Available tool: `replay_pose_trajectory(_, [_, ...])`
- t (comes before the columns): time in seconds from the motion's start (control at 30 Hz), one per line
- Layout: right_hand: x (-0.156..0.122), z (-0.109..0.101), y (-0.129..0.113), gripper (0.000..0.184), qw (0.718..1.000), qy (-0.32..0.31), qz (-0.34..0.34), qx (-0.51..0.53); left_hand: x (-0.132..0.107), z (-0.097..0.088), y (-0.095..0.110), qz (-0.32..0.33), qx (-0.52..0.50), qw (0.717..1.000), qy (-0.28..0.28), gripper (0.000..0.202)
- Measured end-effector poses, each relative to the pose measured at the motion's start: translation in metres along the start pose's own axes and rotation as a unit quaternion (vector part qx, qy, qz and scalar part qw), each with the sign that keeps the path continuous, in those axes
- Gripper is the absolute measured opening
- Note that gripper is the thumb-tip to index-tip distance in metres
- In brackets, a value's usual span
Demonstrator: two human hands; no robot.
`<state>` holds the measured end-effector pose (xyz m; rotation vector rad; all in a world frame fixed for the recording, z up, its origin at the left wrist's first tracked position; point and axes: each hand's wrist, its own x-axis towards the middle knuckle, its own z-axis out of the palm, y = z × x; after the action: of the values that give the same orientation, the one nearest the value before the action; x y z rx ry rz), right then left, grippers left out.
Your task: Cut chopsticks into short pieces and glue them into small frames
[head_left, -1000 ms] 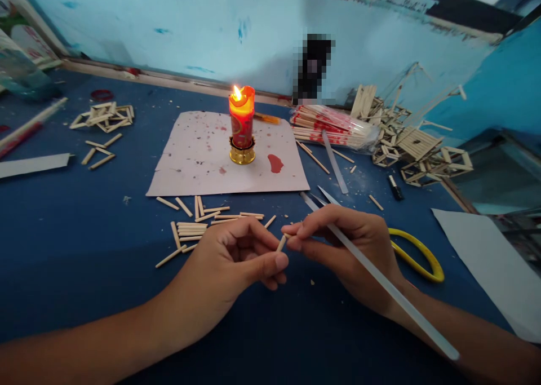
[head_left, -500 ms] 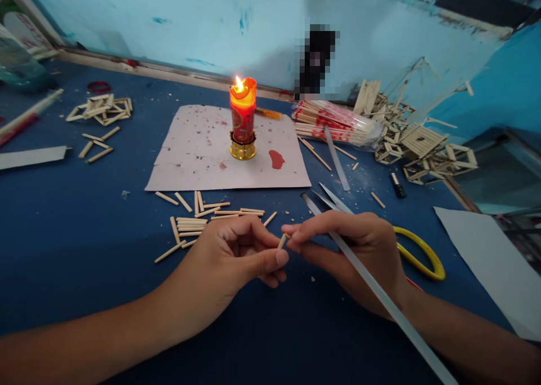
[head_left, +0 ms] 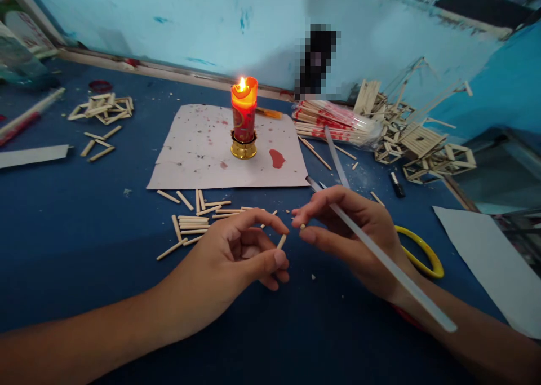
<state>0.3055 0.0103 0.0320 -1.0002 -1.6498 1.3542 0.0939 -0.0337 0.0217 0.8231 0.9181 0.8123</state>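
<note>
Between its thumb and index finger, my left hand (head_left: 240,249) pinches a short wooden stick (head_left: 282,241). My right hand (head_left: 355,233), just across a small gap, keeps a long translucent glue stick (head_left: 380,261) lying across its fingers and over the wrist. The glue stick's dark tip points up and left towards the paper. A tiny pale bit (head_left: 302,226) shows at my right thumb and fingertip. Several cut wooden sticks (head_left: 193,221) lie loose beyond my left hand. Scissors with a yellow handle (head_left: 422,252) rest partly hidden behind my right hand.
A lit red candle (head_left: 244,111) in a gold holder stands on stained white paper (head_left: 181,165). Bagged chopsticks (head_left: 333,120) and stick-built frames (head_left: 422,137) sit at back right. More joined sticks (head_left: 101,109) lie left. A second glue stick (head_left: 336,156) lies beyond my right hand.
My right hand has drawn slightly away from the stick in my left hand, and the glue stick has shifted with it. My left index finger has lifted a little.
</note>
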Motion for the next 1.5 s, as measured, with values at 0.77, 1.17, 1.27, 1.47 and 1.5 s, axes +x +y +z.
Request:
replay_pose_trajectory(0.77, [-0.013, 0.004, -0.004, 0.024, 0.991, -0.042, 0.004, 0.125, 0.000, -0.002, -0.002, 0.022, -0.074, 0.996, 0.033, 0.020])
replay_pose_trajectory(1.17, [-0.010, 0.004, -0.002, 0.022, 0.986, -0.065, 0.022, 0.151, -0.002, -0.005, -0.004, 0.045, -0.069, 0.997, 0.012, 0.016])
replay_pose_trajectory(1.27, [-0.012, 0.003, -0.003, 0.021, 0.990, -0.063, 0.014, 0.127, -0.002, -0.004, -0.003, 0.043, -0.067, 0.997, 0.011, 0.016])
replay_pose_trajectory(1.47, [-0.012, 0.003, -0.001, 0.022, 0.994, -0.068, -0.015, 0.078, -0.002, -0.003, -0.004, 0.044, -0.066, 0.997, 0.020, 0.013])
replay_pose_trajectory(1.5, [-0.012, 0.003, -0.001, 0.022, 0.995, -0.066, -0.022, 0.067, -0.002, -0.003, -0.003, 0.047, -0.065, 0.997, 0.019, 0.013])
